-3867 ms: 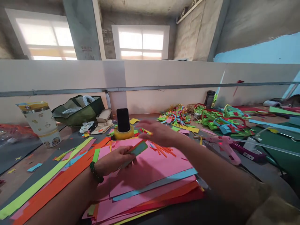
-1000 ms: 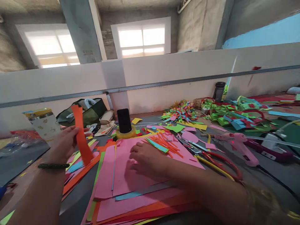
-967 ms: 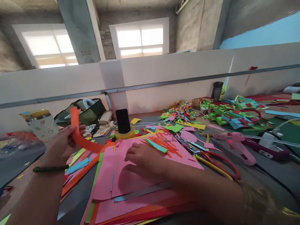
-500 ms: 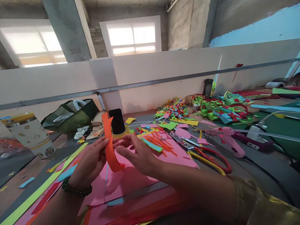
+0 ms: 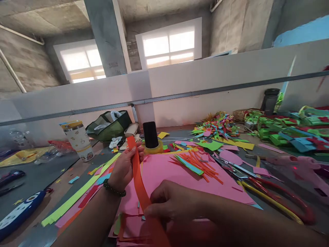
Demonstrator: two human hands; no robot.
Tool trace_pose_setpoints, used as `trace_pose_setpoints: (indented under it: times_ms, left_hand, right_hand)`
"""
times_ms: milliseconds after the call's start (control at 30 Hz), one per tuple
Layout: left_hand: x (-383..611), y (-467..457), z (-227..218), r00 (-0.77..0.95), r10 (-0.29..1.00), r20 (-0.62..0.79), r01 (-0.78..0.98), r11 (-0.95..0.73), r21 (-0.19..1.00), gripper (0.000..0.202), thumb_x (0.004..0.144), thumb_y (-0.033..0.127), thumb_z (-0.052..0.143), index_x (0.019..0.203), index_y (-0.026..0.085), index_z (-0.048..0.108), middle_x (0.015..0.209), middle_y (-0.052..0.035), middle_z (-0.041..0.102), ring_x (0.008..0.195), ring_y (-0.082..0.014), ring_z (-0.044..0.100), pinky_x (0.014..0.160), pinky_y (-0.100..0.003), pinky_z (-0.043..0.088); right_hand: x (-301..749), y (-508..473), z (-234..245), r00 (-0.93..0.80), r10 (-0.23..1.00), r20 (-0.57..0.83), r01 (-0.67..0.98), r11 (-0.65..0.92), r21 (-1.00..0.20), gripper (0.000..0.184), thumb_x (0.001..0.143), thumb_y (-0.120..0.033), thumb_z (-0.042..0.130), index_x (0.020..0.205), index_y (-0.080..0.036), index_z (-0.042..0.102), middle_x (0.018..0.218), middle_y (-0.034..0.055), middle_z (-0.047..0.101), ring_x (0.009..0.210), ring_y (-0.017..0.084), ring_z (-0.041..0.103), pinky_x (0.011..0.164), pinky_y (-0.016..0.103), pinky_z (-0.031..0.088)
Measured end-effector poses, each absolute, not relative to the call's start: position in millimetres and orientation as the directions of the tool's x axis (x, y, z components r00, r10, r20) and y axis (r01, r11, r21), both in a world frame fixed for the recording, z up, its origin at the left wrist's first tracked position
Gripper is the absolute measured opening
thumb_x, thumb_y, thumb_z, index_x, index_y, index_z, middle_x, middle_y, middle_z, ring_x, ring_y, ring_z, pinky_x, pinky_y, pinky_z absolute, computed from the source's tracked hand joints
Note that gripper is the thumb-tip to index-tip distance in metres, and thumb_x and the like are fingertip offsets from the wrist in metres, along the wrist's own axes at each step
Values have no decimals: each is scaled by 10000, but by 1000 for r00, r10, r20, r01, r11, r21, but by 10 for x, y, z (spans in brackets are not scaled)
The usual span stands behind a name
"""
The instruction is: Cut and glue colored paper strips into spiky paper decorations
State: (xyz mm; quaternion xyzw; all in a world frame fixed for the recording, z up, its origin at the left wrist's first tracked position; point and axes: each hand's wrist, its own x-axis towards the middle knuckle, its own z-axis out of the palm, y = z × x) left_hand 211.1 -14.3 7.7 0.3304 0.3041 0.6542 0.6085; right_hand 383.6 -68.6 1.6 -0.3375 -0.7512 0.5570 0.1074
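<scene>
An orange paper strip (image 5: 140, 185) runs from upper left down toward me, over a stack of pink paper sheets (image 5: 159, 171). Near its far end my left hand (image 5: 127, 164), with a dark beaded bracelet on the wrist, grips it between thumb and fingers. Lower down, my right hand (image 5: 172, 202) pinches the same strip between thumb and bent fingers. The strip's near end runs out of the picture at the bottom. Thin orange strips (image 5: 200, 163) and a few blue-green strips (image 5: 189, 164) lie on the pink paper to the right.
Red- and yellow-handled scissors (image 5: 259, 185) and a pink glue gun (image 5: 298, 164) lie at right. A phone (image 5: 150, 134) stands upright on a yellow tape roll (image 5: 154, 148). A white tumbler (image 5: 78, 140) and a green bag (image 5: 110, 127) are at left. Colourful paper pieces (image 5: 218, 127) are heaped behind.
My right hand has come down toward me and now pinches the orange strip, which is stretched out lengthwise instead of curling. The view has swung left.
</scene>
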Motion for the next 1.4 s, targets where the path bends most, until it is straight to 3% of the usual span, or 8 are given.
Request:
trace_pose_setpoints:
  times_ms: [67,133,267,367,533,1233,1333,1400]
  left_hand:
    - [2133,-170,56,18,996,85,-539,-62,840,148,851,108,498,921,108,629,656,-7,620,475,-50,547,486,-144,461]
    - [2195,-228,17,137,983,126,-447,-52,893,126,845,178,543,917,113,624,661,-5,616,468,-53,536,469,-150,437]
    - [2382,-373,-77,372,920,126,-230,-40,972,244,844,356,565,900,125,622,686,-25,640,469,-80,571,475,-182,439]
    - [2491,-439,-132,438,897,63,-110,-16,994,325,841,434,546,876,122,628,704,-47,659,477,-102,604,484,-200,457]
    - [2538,-456,-158,418,908,7,2,-8,1000,402,817,512,536,816,120,623,679,-62,667,456,-114,610,462,-204,447]
    - [2593,-385,-199,514,857,45,-63,-15,998,489,765,615,500,856,141,575,647,-47,633,485,-133,609,490,-223,457]
    - [2354,-247,-86,445,892,83,173,-176,969,578,865,601,280,953,130,601,832,-106,666,678,-164,647,591,-243,475]
    - [2024,-79,1,195,972,128,648,-226,727,492,911,480,241,976,160,610,882,-74,665,745,-145,619,596,-212,434]
  right_hand:
    - [3906,-555,36,-671,734,-107,432,269,-861,398,778,-486,580,590,-135,579,500,-17,536,465,79,479,453,190,357]
    - [4001,-379,56,-500,851,161,422,401,-813,451,809,-540,526,598,-142,558,506,-9,536,468,81,464,451,199,347]
    - [4164,-140,86,-207,790,577,310,613,-727,309,784,-447,614,915,-167,596,808,24,618,652,103,552,564,219,444]
    - [4173,-151,96,-245,787,565,232,614,-754,387,715,-360,701,1040,-183,586,891,37,640,772,139,610,645,255,501]
    - [4107,-224,97,-253,801,542,233,595,-770,188,717,-255,674,872,-178,601,719,-5,666,663,133,634,617,256,504]
    - [4146,-90,95,-317,845,431,338,525,-781,223,688,-359,678,795,-167,641,698,24,677,628,167,631,576,279,493]
    - [4180,-51,90,-336,860,383,305,485,-820,272,685,-397,687,811,-159,654,709,25,672,655,163,623,588,270,480]
    - [4197,-17,72,-340,876,343,305,448,-841,277,684,-400,689,816,-158,657,716,23,667,674,158,617,596,261,472]
